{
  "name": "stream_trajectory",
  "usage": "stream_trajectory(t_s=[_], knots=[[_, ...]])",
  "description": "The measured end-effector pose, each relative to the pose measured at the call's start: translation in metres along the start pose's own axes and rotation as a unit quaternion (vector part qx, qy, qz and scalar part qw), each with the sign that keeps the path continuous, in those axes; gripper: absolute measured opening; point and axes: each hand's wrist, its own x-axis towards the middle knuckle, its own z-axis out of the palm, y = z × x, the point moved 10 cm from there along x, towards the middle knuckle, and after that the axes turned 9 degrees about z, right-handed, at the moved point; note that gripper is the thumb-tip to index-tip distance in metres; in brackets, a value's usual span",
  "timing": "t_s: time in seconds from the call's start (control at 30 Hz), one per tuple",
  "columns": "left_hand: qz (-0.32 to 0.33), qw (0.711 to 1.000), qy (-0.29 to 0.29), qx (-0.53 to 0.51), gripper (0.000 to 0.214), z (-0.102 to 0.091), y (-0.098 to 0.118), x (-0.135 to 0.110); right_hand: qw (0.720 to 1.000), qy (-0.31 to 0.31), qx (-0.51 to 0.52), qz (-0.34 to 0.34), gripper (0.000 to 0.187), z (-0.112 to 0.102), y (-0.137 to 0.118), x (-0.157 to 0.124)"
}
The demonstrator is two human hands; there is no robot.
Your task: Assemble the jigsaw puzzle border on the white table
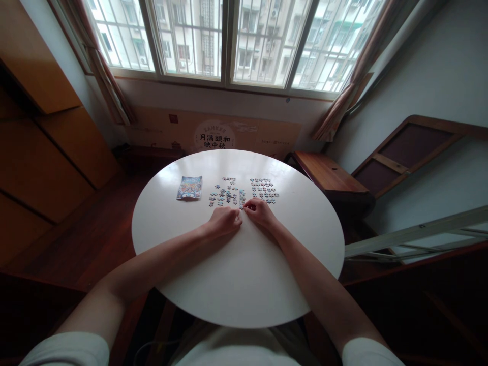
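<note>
Several small jigsaw pieces [224,195] lie spread on a round white table [236,274], with a second neater group of pieces [264,188] to their right. My left hand [225,221] rests on the table in a loose fist just below the pieces. My right hand [258,211] is beside it, fingers pinched together at a piece near the spread's lower edge; what it grips is too small to name. A small colourful picture card [189,188] lies to the left of the pieces.
A wooden bench [328,175] stands right of the table, with a framed wooden panel [407,152] leaning on the wall behind it. Wooden cabinets [46,152] fill the left. A printed cardboard sheet [213,134] leans under the barred window [229,40].
</note>
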Motion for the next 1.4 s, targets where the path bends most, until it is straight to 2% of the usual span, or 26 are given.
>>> stream_trajectory(t_s=[0.3,1.4], knots=[[0.018,1.0,0.006,0.023,0.034,-0.0015,0.0028,0.0003,1.0,0.018,-0.008,0.015,0.012,-0.0017,0.0016,0.0002],[0.028,0.999,0.012,0.025,0.035,0.0006,0.0014,0.0012,1.0,-0.014,-0.009,0.004,0.013,0.003,0.0025,0.0009]])
